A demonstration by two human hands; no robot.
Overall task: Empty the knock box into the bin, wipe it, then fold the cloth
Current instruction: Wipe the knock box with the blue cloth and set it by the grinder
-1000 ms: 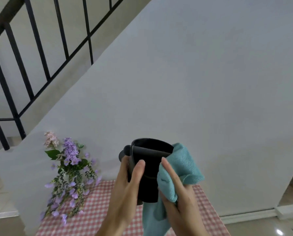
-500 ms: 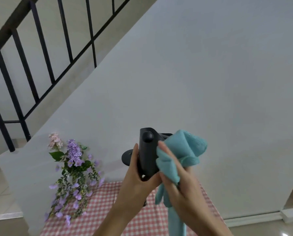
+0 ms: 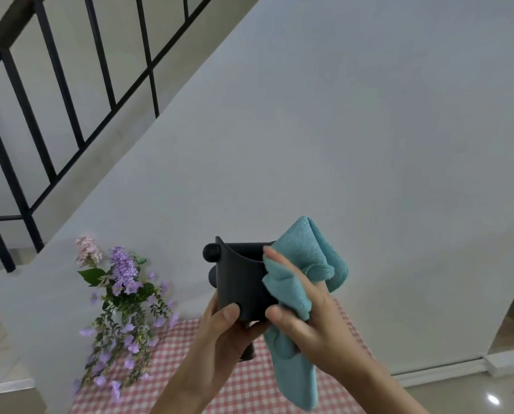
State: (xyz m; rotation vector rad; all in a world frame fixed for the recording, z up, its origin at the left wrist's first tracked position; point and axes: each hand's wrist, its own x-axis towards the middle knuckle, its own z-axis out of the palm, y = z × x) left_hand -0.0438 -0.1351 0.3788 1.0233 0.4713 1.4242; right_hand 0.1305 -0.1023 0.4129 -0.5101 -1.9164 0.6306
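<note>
A black knock box (image 3: pixel 240 279) with a round-ended bar across its top is held up in front of me, above the table. My left hand (image 3: pixel 219 339) grips it from below, thumb on its front wall. My right hand (image 3: pixel 303 318) holds a teal cloth (image 3: pixel 306 264) bunched against the box's right side, fingers spread over the fabric. One end of the cloth hangs down past my right wrist. The inside of the box is hidden from this angle. No bin is in view.
A table with a red-and-white checked cloth (image 3: pixel 243 389) lies below my hands. Purple and pink flowers (image 3: pixel 124 294) stand at its far left corner. A white slanted stair wall (image 3: pixel 339 144) rises behind, with black railings (image 3: pixel 55 85) at the upper left.
The knock box has been turned in my left hand, from its narrow side to its broad wall facing me. My right hand with the cloth has shifted along its right side.
</note>
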